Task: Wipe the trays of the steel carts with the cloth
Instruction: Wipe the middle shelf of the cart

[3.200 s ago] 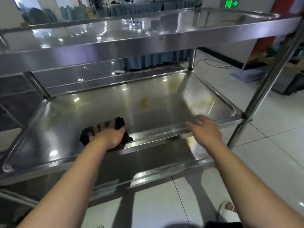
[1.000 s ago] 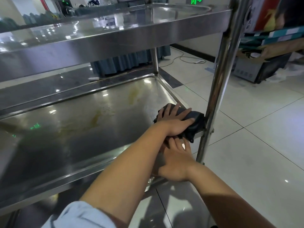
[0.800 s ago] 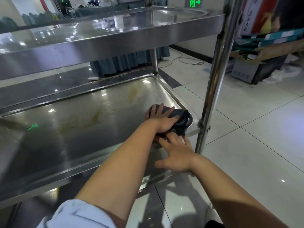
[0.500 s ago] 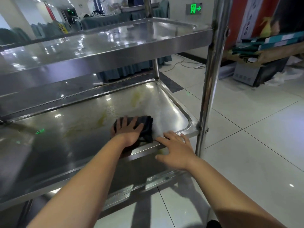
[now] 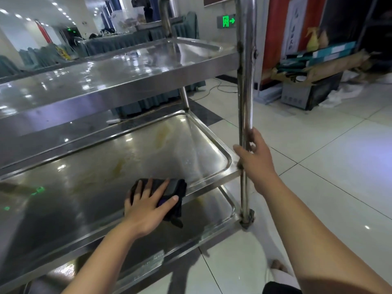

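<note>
A steel cart fills most of the view, with three trays stacked between upright posts. The top tray is glossy and reflects ceiling lights. The middle tray lies below it, shallow with a raised rim and rounded corners, and carries yellowish streaks and smears across its far and central parts. The bottom tray shows beneath the middle tray's near edge. The cart stands on a floor of pale tiles.

At the near right corner a vertical post runs from the top of the view down to a foot on the floor. The right hand grips this post just above the middle tray's corner, fingers curled round the tube.

The left hand lies flat with fingers spread and straight, pressing down on a dark folded cloth. The cloth sits on the middle tray near its front rim, right of centre, with one corner hanging over the rim toward the bottom tray.

Beyond the cart to the right, cardboard boxes are piled against a red wall, and a green exit sign glows behind the post.
</note>
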